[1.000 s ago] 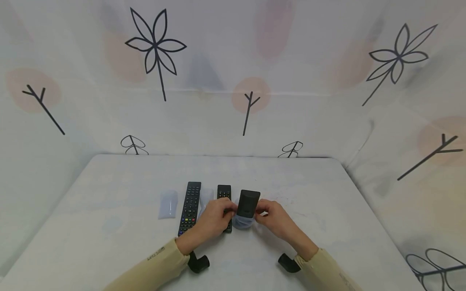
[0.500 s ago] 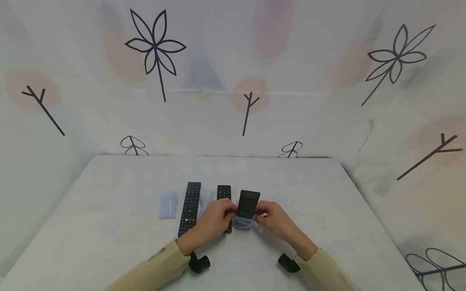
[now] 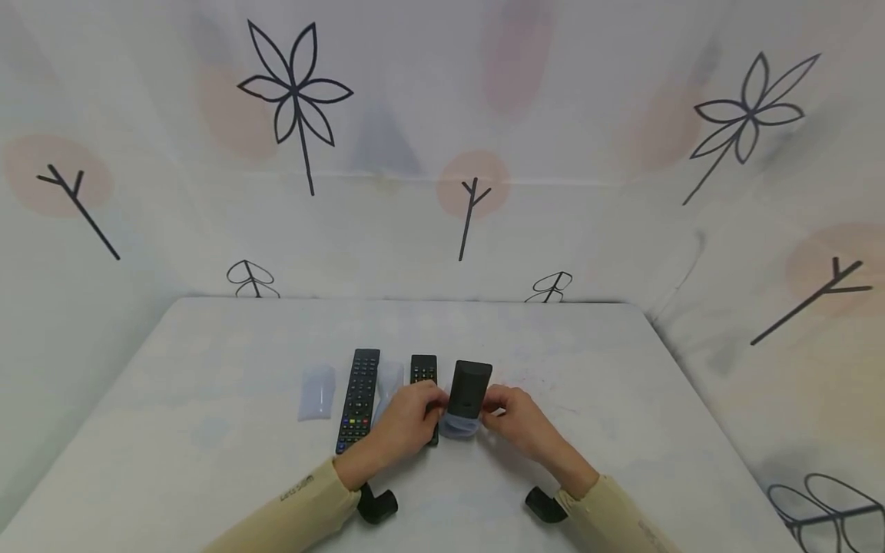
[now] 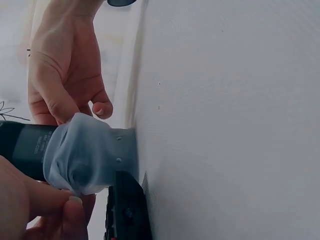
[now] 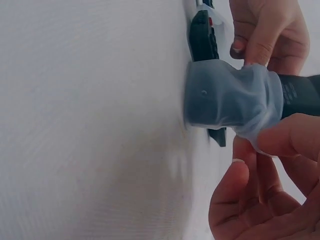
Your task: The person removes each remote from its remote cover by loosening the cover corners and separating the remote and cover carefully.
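Table, pale and mottled, fills the near ground; beyond it hang sheets printed with black flower and twig outlines over faint pink blots. Standing on end on the table, a black remote has a translucent bluish sleeve bunched round its lower end. The left hand pinches the sleeve's edge on one side, the right hand pinches it on the other, so the remote stands between them. Left of the remote lie a short remote, a clear cover, a long remote and another clear cover
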The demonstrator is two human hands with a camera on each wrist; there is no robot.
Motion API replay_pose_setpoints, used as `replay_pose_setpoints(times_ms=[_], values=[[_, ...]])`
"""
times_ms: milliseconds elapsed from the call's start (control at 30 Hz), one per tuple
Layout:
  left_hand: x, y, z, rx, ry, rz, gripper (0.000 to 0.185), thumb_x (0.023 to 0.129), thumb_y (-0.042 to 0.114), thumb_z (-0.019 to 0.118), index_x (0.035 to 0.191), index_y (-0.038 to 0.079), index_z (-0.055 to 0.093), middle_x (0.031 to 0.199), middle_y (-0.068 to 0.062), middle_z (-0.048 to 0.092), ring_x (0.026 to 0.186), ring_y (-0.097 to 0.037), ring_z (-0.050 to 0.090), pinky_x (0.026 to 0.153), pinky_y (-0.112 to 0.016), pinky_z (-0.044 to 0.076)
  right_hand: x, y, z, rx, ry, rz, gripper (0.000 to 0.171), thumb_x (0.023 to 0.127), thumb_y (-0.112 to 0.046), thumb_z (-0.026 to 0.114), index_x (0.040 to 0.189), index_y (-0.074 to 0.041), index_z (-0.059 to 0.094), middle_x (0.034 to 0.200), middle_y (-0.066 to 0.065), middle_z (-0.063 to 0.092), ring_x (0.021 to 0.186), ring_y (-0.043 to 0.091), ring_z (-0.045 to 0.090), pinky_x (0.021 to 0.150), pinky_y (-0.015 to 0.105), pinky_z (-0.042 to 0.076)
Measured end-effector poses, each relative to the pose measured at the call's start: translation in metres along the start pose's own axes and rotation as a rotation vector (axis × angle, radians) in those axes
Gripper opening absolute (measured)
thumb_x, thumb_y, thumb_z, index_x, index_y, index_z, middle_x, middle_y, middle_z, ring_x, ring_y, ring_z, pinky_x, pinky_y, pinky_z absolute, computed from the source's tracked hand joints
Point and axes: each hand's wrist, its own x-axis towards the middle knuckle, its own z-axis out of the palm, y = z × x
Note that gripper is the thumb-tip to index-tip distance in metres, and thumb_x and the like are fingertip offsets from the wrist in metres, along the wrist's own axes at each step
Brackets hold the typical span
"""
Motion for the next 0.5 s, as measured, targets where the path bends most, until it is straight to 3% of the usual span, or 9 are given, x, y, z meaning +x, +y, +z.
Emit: replay_pose_setpoints(times_ms=[200, 500], values=[[0.003, -0.0044, -0.0013, -0.022, 0.013, 0.014, 0.015, 0.087, -0.005, 0.066, 0.095, 0.004, 0.075, 0.087, 0.002, 0.063, 0.076, -0.008, 0.057, 0.068, -0.025, 0.05, 0.0037, -0.0026, 0.0063, -0.023, 0.097, -0.025, 0.018, 0.085, 0.007, 0.067, 0.093, -0.007, 0.075, 0.091, 0.001, 0.068, 0.085, 0.015, 0.061, 0.072, 0.029, 0.053], [0.0027, -0.0043, -0.0058, -0.155, -0.078, -0.004, 0.015, 0.085, 0.002, 0.068, 0.099, 0.004, 0.074, 0.099, 0.001, 0.065, 0.08, -0.008, 0.061, 0.069, -0.022, 0.054, 0.0019, -0.0017, 0.0105, -0.029, 0.172, -0.024, 0.019, 0.08, 0.01, 0.07, 0.085, -0.008, 0.075, 0.084, -0.003, 0.066, 0.078, 0.013, 0.06, 0.07, 0.028, 0.053]])
